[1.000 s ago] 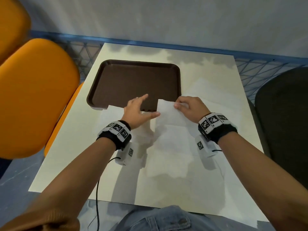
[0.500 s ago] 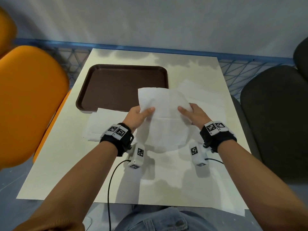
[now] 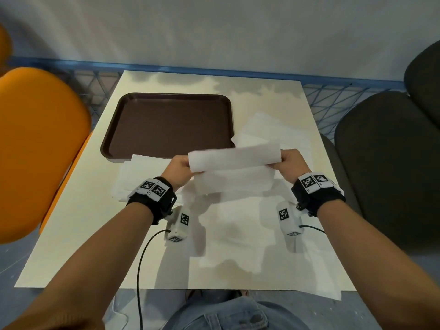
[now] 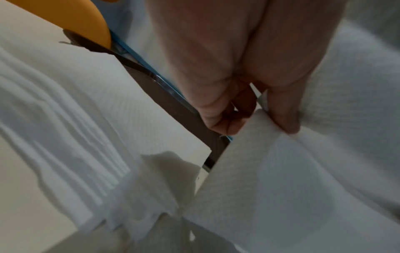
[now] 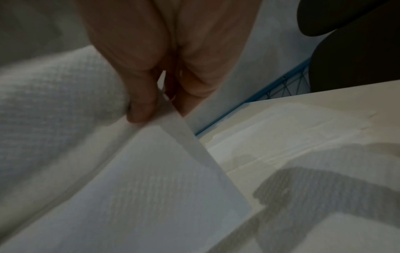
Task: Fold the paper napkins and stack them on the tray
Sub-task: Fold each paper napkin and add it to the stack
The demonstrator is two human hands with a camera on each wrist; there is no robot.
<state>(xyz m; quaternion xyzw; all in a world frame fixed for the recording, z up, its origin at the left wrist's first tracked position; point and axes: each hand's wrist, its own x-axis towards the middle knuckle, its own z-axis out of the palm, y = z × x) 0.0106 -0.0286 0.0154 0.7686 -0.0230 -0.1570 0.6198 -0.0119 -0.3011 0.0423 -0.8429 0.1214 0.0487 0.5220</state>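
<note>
White, thin paper is what's being handled here, so a light touch matters most. The napkin (image 3: 234, 160) is up off the counter (image 3: 71, 234), just in front of the tray's (image 3: 166, 129) near edge, with its top part curled over toward the person and the lower half hanging down behind it.

Grip: the left hand (image 3: 179, 170) pinches the left end and the right hand (image 3: 291, 165) pinches the right end, each narrow with thumb against fingers. The wrist views show it well: the left thumb (image 4: 285, 118) sits on the sheet's edge, and the right fingers (image 5: 140, 109) clamp the corner where two layers meet.

My take on doing this fold well:
- keep both ends level so the top edge comes down square onto the bottom edge, not skewed
- keep a bit of tension between the hands so the middle doesn't sag
- lay it on the counter before creasing; pressing in mid-air will likely wrinkle it
- run the crease from the middle outward

The tray is bare, so nothing's stacked yet. More napkins (image 3: 273, 132) lie flat to the right of the tray, and others (image 3: 140, 177) under the left wrist, so lowering onto a bare patch would avoid dragging those along.
</note>
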